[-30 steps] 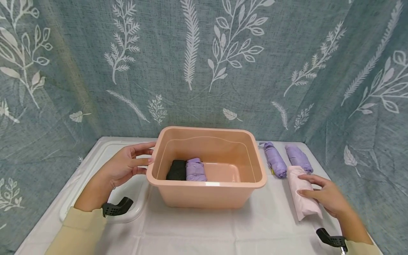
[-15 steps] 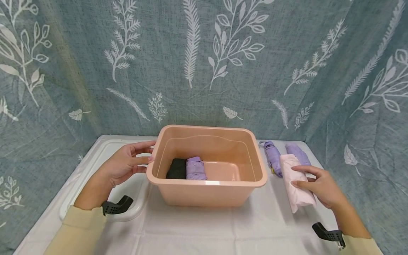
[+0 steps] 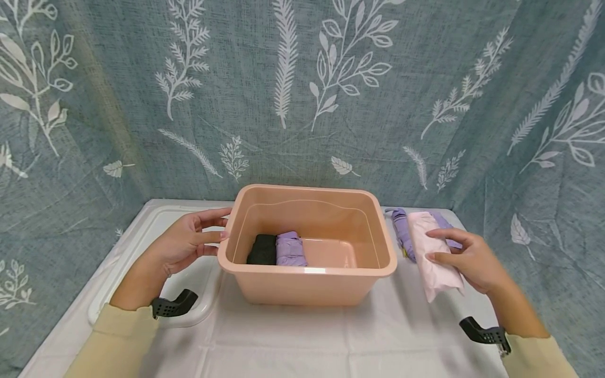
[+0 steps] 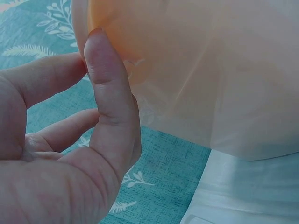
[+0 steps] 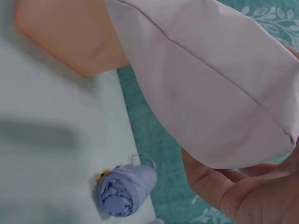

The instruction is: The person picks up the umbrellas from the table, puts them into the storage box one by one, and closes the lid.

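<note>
A peach plastic tub (image 3: 307, 286) stands mid-table, holding a black folded bundle (image 3: 262, 250) and a purple folded bundle (image 3: 290, 249) side by side at its left. My left hand (image 3: 189, 244) grips the tub's left rim between thumb and fingers, seen closely in the left wrist view. On the right, my right hand (image 3: 468, 260) pinches a pale pink folded umbrella in a cloth sleeve (image 3: 432, 252), held tilted above the table. Its seamed side fills much of the right wrist view. A purple folded umbrella (image 3: 402, 231) lies behind it, partly covered. A second purple roll (image 3: 441, 219) is mostly hidden.
A white lid (image 3: 194, 283) lies flat at the left, under my left forearm. White cloth (image 3: 283, 341) covers the table. Blue-green leaf-patterned curtains (image 3: 236, 79) enclose the back and both sides.
My right hand has lifted the pink umbrella off the table and moved it up and slightly left, so it now covers more of the purple ones. The left hand stays on the rim.
</note>
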Action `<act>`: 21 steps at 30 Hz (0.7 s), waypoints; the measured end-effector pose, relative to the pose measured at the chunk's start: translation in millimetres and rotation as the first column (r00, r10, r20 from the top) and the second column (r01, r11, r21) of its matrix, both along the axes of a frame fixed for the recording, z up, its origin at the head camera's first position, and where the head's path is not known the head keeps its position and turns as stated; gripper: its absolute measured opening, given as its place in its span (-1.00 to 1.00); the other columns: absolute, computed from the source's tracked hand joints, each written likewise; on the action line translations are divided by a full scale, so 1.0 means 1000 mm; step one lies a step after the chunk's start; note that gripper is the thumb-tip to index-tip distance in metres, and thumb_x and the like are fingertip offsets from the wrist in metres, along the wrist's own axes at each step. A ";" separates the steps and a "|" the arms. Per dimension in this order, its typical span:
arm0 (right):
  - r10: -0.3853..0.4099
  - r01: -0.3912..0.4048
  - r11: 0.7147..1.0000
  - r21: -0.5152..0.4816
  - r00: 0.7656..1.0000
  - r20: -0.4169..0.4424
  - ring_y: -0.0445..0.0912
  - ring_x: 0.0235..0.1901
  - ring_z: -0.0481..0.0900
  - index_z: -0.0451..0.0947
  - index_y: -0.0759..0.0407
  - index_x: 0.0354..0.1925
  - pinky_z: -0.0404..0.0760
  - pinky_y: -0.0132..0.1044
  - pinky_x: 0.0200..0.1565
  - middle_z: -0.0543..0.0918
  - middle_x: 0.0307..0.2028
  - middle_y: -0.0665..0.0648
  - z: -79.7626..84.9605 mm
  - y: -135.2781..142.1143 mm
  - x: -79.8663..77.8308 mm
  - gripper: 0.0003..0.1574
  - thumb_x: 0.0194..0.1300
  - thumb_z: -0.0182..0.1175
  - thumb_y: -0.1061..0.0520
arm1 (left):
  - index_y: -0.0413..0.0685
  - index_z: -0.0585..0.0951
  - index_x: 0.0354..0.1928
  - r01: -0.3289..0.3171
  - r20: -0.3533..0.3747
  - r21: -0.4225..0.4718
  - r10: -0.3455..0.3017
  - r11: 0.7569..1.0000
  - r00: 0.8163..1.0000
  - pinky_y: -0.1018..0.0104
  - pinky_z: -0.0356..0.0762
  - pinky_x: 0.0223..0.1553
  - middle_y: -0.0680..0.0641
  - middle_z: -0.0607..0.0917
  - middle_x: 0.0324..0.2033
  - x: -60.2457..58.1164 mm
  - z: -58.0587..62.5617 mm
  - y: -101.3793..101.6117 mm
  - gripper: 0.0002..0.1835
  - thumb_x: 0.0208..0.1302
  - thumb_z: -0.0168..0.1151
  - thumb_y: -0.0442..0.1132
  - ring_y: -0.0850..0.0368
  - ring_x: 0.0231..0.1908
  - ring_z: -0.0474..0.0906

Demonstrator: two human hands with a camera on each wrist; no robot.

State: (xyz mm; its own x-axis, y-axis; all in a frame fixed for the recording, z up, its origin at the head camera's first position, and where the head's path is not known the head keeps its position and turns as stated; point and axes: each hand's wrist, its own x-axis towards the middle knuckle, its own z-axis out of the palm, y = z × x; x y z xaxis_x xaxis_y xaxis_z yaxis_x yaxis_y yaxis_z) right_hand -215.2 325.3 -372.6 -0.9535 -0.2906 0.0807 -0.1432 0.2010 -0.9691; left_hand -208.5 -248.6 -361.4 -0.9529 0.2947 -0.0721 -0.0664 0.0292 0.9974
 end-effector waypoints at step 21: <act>0.000 0.001 1.000 -0.010 0.992 0.129 -0.04 -0.27 0.76 0.61 -0.05 0.18 0.81 -0.14 -0.29 0.60 0.04 -0.01 0.060 -0.040 -0.020 -0.49 0.32 0.37 0.30 | -0.23 0.15 0.59 -0.009 0.010 0.004 0.009 1.000 1.000 0.23 0.78 -0.14 0.02 0.54 0.02 -0.001 0.002 0.005 -0.21 0.41 0.29 -0.35 0.22 -0.11 0.70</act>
State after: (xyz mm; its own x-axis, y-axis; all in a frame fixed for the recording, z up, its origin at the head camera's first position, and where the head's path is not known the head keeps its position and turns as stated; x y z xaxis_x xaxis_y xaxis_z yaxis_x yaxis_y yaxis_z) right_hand -235.6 285.2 -312.8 -0.9563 -0.2896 -0.0401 -0.0167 0.1911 -0.9814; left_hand -209.5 -244.1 -359.2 -0.9548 0.2861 -0.0803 -0.0764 0.0246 0.9968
